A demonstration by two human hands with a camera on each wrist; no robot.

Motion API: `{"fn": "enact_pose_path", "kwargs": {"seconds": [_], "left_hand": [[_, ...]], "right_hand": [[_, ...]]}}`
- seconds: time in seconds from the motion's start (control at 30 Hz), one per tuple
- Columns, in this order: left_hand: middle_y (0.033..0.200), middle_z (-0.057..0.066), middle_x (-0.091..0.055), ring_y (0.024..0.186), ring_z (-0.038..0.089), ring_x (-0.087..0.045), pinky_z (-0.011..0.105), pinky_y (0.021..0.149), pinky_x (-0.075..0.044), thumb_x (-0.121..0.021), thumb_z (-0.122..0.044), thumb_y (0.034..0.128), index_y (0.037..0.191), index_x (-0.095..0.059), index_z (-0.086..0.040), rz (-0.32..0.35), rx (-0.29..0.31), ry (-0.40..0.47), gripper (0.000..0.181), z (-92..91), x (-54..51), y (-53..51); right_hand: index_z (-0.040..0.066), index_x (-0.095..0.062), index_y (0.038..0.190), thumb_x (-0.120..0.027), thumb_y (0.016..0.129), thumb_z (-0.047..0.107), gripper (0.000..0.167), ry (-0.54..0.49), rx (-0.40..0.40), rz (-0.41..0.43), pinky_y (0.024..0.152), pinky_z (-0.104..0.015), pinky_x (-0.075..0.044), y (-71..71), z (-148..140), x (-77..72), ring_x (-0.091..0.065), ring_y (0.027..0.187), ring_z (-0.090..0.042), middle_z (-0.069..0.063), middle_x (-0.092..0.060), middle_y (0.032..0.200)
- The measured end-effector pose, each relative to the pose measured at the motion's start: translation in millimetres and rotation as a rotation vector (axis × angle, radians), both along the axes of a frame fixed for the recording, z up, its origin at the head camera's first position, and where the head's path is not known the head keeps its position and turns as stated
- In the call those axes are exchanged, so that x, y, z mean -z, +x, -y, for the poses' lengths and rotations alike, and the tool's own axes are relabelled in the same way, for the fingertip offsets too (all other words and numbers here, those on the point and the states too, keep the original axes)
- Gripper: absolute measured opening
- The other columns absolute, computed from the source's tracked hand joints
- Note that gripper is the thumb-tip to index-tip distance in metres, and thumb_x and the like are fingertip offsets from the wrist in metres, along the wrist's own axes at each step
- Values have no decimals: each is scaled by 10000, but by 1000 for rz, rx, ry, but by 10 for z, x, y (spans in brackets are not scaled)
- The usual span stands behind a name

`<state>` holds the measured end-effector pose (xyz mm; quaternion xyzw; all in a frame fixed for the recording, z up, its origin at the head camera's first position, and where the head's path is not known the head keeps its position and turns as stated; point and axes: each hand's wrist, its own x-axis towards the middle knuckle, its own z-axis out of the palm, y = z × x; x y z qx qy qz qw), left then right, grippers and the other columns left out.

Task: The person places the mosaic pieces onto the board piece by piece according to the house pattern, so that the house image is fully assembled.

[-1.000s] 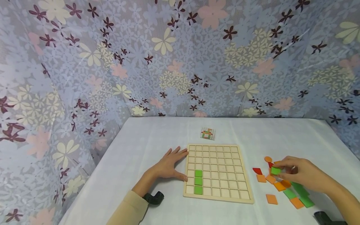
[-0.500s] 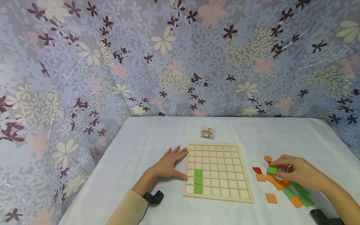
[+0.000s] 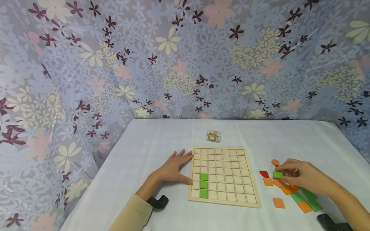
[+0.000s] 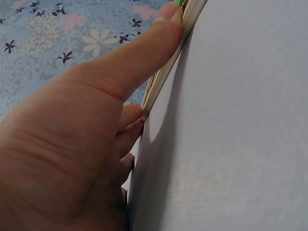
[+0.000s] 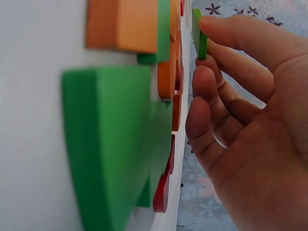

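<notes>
My right hand [image 3: 303,175] pinches a green square tile [image 3: 278,174] between thumb and fingers, above the pile at the right. In the right wrist view the same green tile [image 5: 199,36] is held up at the fingertips. The wooden grid board [image 3: 228,166] lies mid-table, with three green square tiles [image 3: 203,185] stacked in a column of its cells at the lower left. Against the board's left edge rests my left hand [image 3: 174,168], fingers spread and thumb on the rim. The left wrist view shows that thumb [image 4: 144,53] touching the board's side [image 4: 166,72].
Orange square tiles [image 3: 278,203], a red piece [image 3: 264,174], an orange round piece [image 3: 275,162] and green pieces [image 3: 313,203] lie scattered right of the board. Behind the board is a small pattern card [image 3: 213,136]. A floral cloth [image 3: 185,64] hangs behind the white table.
My right hand has shifted slightly left with the green tile, from over the orange pieces toward the red piece. The left hand and the board have stayed put.
</notes>
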<state>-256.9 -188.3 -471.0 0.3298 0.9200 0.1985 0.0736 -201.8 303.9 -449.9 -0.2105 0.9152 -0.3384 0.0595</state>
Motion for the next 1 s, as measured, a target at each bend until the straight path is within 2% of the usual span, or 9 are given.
{"fn": "enact_pose_path", "kwargs": {"seconds": [0.27, 0.5, 0.8, 1.0], "left_hand": [[1573, -37, -227, 1456, 242, -67, 487, 1154, -18, -705, -715, 677, 1527, -292, -164, 0, 7, 5, 1094, -7, -10, 14], [1571, -38, -232, 1455, 252, -72, 483, 1154, -12, -733, -676, 682, 1524, -299, -156, 4, 10, 15, 1080, -3, -34, 17], [1572, -42, -227, 1456, 243, -70, 467, 1156, -7, -732, -683, 677, 1525, -297, -159, 3, 6, 11, 1087, -1, -42, 22], [1574, -46, -220, 1456, 241, -69, 469, 1156, -11, -726, -687, 680, 1528, -288, -163, -13, 12, 4, 1089, 9, -9, 6]], "right_hand": [[130, -673, 1138, -706, 891, 257, 279, -32, -49, 31, 522, -246, -444, 6, 37, -10, -504, 684, -115, 45, -589, 906], [124, -677, 1136, -728, 868, 282, 315, 1, -18, 47, 534, -243, -451, 1, 49, -8, -500, 688, -99, 33, -581, 903], [112, -674, 1160, -740, 850, 325, 382, 48, -11, 10, 559, -238, -457, -9, 26, 16, -488, 712, -76, 46, -573, 921], [114, -664, 1175, -727, 871, 227, 330, 12, -30, 8, 558, -244, -466, -1, -28, 32, -509, 719, -88, 39, -591, 946]]}}
